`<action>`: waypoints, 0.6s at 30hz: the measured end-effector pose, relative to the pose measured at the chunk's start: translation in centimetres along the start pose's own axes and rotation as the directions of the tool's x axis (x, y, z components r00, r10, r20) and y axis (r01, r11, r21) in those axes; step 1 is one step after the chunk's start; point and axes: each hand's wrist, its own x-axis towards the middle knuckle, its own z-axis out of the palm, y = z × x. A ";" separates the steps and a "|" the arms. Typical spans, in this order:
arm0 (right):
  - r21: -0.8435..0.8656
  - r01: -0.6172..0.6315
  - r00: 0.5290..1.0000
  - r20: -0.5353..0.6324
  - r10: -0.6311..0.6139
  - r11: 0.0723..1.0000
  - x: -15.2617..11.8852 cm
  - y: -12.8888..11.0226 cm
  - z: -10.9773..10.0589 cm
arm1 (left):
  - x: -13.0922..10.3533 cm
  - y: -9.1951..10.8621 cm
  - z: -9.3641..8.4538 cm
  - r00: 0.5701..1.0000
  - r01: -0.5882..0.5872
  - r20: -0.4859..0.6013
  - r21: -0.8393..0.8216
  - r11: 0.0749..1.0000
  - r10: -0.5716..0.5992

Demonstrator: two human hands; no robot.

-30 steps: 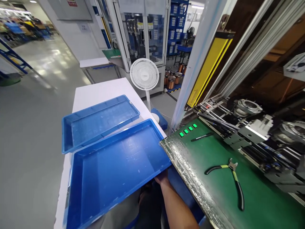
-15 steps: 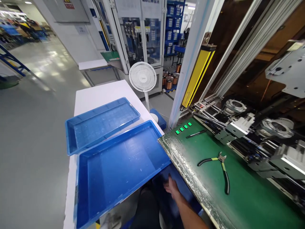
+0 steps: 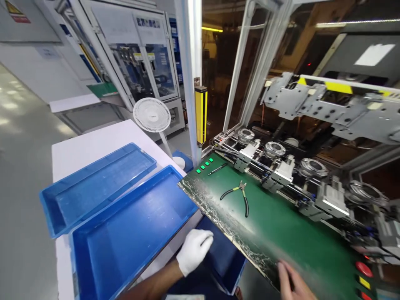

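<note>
We list: white desk (image 3: 90, 146) bearing two blue trays, far (image 3: 93, 185) and near (image 3: 125, 229); green machine desk (image 3: 281, 225) with pliers (image 3: 237, 196); gloved left hand (image 3: 194, 250), loosely curled, beside the near tray over a lower blue bin (image 3: 228, 258); bare right hand (image 3: 292, 283), fingers spread on the green edge.

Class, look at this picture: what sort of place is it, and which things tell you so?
Most likely a factory floor: a green machine bench with lit green push-buttons, a row of round metal fixtures, and a yellow light-curtain safety bar.
</note>
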 end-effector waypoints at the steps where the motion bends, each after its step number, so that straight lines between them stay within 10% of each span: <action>1: -0.093 0.044 0.993 -0.102 -0.053 0.995 1.3 0.7 -0.8 | 0.0 0.8 1.3 0.994 -0.032 0.103 -0.014 0.999 0.033; 5: -0.254 0.151 0.958 -0.201 -0.205 0.955 4.4 1.8 -1.2 | -1.2 2.5 5.5 0.890 -0.079 0.447 -0.046 0.996 0.091; 10: -0.248 0.148 0.973 -0.139 -0.187 0.957 4.1 1.1 0.0 | -1.0 2.6 6.5 0.821 -0.061 0.567 -0.021 0.998 0.062; 18: -0.195 0.099 0.990 -0.075 -0.116 0.976 4.2 1.5 0.7 | 1.0 0.7 3.2 0.977 -0.130 0.177 0.041 0.991 0.121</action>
